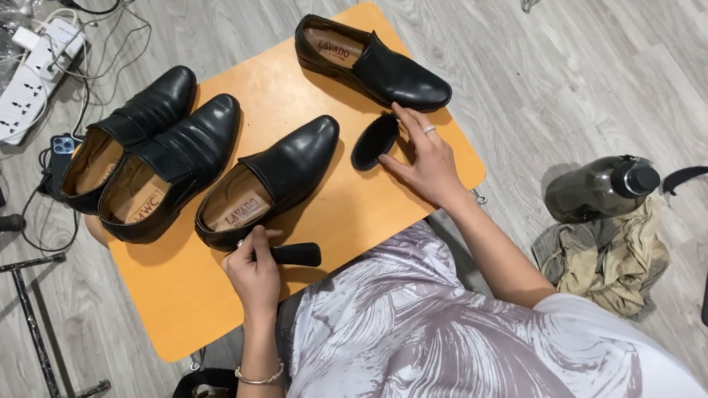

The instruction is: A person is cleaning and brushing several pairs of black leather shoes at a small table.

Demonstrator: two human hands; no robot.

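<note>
Four shoes on my table, all glossy black: left pair, one by my left hand, one far right. Insoles tan with red print. Table top orange-yellow. Oval piece at my right hand black. Cylinder in my left hand black. My shirt white with grey swirl pattern. Floor pale grey wood grain. Bottle dark smoky grey, black cap. Cloth beside it khaki. Power strip white.

Glossy leather shoes; smooth wooden table.
</note>
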